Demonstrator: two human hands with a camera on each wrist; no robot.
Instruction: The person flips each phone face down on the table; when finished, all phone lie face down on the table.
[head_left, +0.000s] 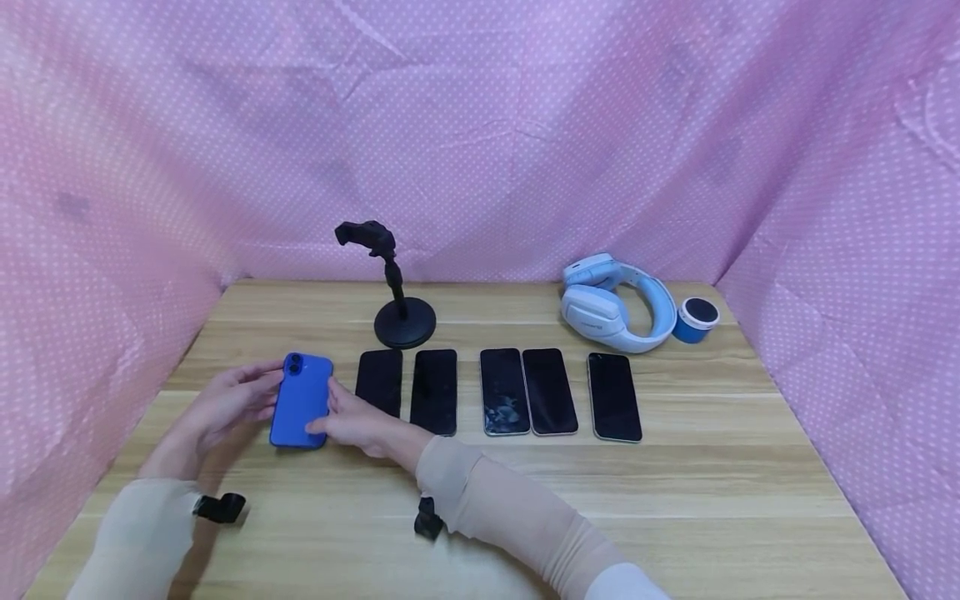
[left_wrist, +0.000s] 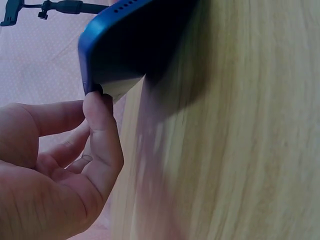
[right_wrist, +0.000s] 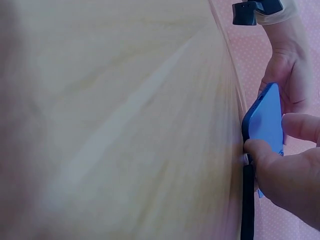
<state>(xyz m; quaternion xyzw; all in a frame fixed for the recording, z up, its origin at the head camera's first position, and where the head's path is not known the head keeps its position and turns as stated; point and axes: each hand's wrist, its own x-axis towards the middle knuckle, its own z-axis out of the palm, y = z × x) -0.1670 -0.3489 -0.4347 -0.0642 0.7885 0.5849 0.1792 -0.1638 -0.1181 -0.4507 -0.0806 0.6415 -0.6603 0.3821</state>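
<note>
A blue smartphone [head_left: 300, 404] is back side up at the left of the table, its two camera lenses at the upper left corner. My left hand [head_left: 234, 400] pinches its left edge between thumb and fingers. On the opposite edge, my right hand [head_left: 358, 421] grips it, the thumb lying over the blue back. From the left wrist view, the phone [left_wrist: 90, 50] is raised off the wood, its dark underside and a shadow showing beneath. The right wrist view shows both hands at the phone [right_wrist: 267, 120].
Several dark-screened phones [head_left: 551, 392] lie in a row to the right; my right hand partly covers the nearest phone [head_left: 380, 379]. Behind stand a black phone stand [head_left: 405, 323], light blue headphones [head_left: 596, 315] and a small blue speaker [head_left: 692, 327]. Pink dotted cloth [head_left: 480, 150] surrounds the wooden table [head_left: 712, 517].
</note>
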